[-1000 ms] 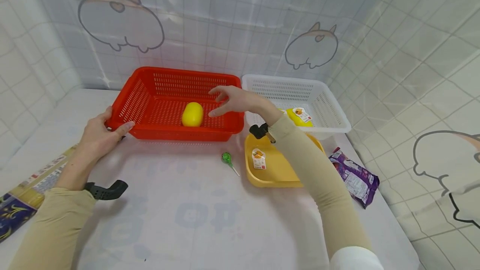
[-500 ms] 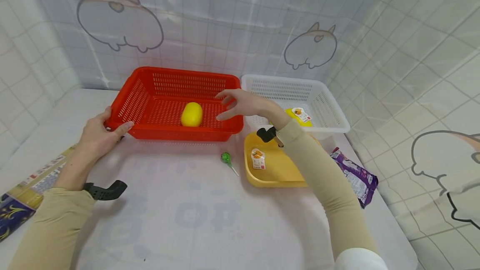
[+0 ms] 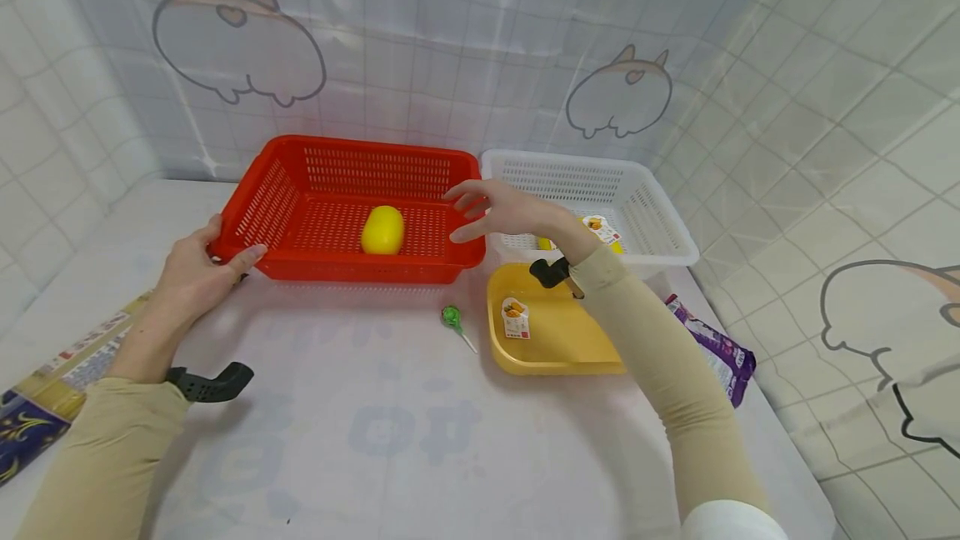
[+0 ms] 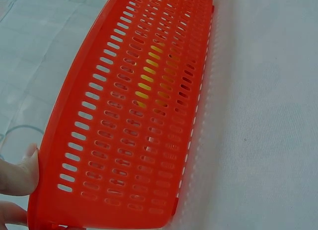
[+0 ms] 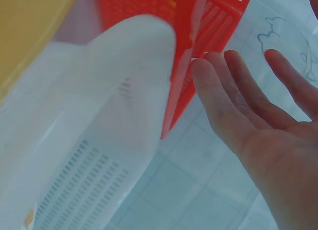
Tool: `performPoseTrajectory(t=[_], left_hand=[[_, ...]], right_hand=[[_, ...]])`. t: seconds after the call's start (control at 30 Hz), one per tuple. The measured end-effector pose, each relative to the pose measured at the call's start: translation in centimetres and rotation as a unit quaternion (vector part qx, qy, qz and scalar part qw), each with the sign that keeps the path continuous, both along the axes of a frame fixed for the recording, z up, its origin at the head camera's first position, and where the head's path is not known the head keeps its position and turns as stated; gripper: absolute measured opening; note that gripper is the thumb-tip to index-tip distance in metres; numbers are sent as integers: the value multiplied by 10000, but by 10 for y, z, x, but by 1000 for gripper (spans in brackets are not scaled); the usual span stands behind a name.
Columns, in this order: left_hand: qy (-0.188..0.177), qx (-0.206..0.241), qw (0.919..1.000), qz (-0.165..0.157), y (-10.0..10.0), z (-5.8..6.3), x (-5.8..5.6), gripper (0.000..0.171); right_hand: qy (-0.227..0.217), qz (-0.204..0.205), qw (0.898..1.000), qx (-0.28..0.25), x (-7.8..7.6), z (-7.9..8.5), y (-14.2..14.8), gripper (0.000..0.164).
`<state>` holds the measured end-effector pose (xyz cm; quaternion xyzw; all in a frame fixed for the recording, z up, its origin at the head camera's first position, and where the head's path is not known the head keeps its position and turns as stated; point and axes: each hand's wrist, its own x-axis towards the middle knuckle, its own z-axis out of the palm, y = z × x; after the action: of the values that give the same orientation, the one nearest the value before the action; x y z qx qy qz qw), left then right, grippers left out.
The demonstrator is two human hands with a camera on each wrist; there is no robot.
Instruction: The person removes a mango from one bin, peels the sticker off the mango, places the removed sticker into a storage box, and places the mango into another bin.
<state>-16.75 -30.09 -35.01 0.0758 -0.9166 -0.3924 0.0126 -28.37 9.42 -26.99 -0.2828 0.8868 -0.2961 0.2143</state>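
My left hand [image 3: 198,273] grips the front left corner of a red slotted basket [image 3: 360,267], thumb over the rim. A smooth yellow oval piece [image 3: 382,230] lies inside that basket. My right hand [image 3: 510,211] is held over the basket's right end with fingers loosely spread and nothing in them. In the right wrist view, the right hand [image 5: 258,115] has a bare palm, beside the red and white baskets. The left wrist view shows the thumb [image 4: 22,175] against the red basket [image 4: 124,140], with yellow showing through its slots.
A white basket [image 3: 675,232] at the right holds yellow pieces and a mango-picture label. In front stands a yellow tray [image 3: 562,336] with a similar label. A green lollipop [image 3: 452,317], a purple packet [image 3: 723,352] and a long printed pack [image 3: 45,398] lie on the table.
My right hand has moved a little to the right, from over the red basket toward the white one. The left hand keeps its grip, and the yellow oval piece stays put.
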Motion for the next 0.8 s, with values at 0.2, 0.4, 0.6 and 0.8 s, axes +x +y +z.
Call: performPoseTrajectory(t=[0.2,0.4,0.6,0.8], left_hand=[[41,-25,10000,-6,-1,0,0,93],[123,-85,9999,-26,0,-1,0,95],[84,-88,9999,-5,0,-1,0,95],[71,-91,9999,2,-1,-2,0,95]], right_hand=[[42,22,9999,-115,0,-2,11,63],[-26,-44,9998,-196,-3,-3,23,65],[-111,-95,9995,-285,-4,-1,31,66],[-180,-145,9996,-190,-5,-1,39,68]])
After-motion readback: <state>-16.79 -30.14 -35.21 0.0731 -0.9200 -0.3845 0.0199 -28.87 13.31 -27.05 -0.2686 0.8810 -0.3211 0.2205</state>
